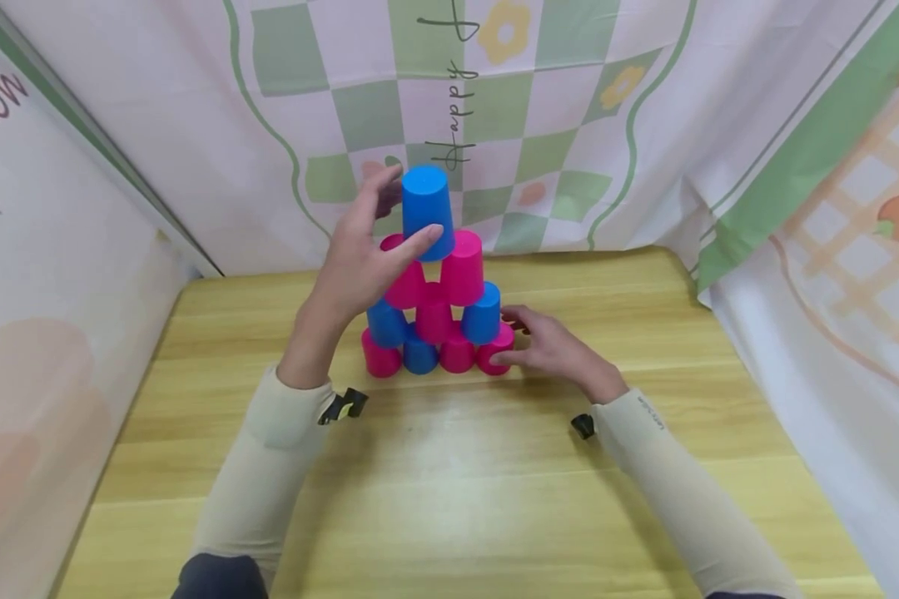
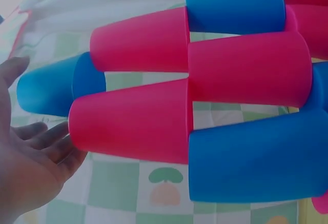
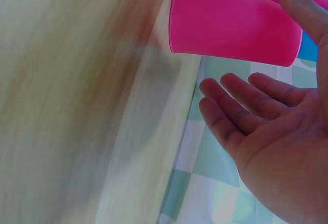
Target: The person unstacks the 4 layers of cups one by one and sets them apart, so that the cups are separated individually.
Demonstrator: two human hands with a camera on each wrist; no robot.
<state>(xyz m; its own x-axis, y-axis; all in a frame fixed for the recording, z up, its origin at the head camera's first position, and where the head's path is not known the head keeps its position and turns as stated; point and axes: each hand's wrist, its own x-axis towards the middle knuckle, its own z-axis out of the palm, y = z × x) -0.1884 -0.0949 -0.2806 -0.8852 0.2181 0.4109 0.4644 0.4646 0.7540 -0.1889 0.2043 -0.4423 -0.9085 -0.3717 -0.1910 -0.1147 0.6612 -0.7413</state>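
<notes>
A pyramid of upside-down pink and blue cups stands on the table, with one blue cup at its top, resting on two pink cups. My left hand is around the left side of that top cup, thumb in front of it. In the left wrist view a gap shows between the fingers and the blue cup. Beside the bottom-right pink cup, my right hand has its fingers spread. The right wrist view shows those fingers apart from the pink cup.
Lower rows mix blue cups and pink cups. The wooden table extends in front and to both sides. A checkered curtain hangs close behind the pyramid, and a printed cloth lines the left.
</notes>
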